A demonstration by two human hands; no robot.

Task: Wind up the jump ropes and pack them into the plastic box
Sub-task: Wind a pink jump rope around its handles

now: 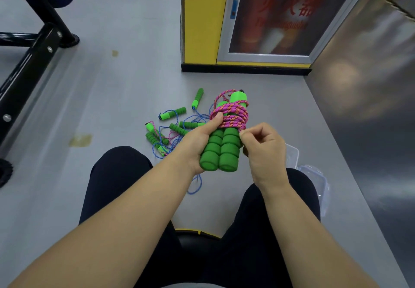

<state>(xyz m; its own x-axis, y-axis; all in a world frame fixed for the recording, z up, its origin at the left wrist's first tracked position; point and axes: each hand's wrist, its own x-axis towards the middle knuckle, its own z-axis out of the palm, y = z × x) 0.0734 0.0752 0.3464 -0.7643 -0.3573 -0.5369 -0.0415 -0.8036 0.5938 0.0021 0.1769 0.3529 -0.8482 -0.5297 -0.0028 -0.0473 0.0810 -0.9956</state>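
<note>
Handles (221, 150), two green foam ones wrapped in pink rope (231, 117), sit gripped in my left hand (197, 144). My right hand (262, 150) pinches the rope at their right. Clear plastic box (314, 175) lies near right, contents unclear. Loose ropes (170, 128) lie farther left.

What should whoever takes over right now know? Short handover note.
Left hand: grips the two green handles side by side, thumb on the pink rope wound round them.
Right hand: pinches the rope at the coil's lower edge.
Other ropes: loose tangled pile on the floor ahead.
Plastic box: on the floor to the right, partly hidden behind the right arm; contents not visible.
Done: pink rope looks almost fully wound.
Left: secure its end, box it, then wind and pack the pile.
</note>
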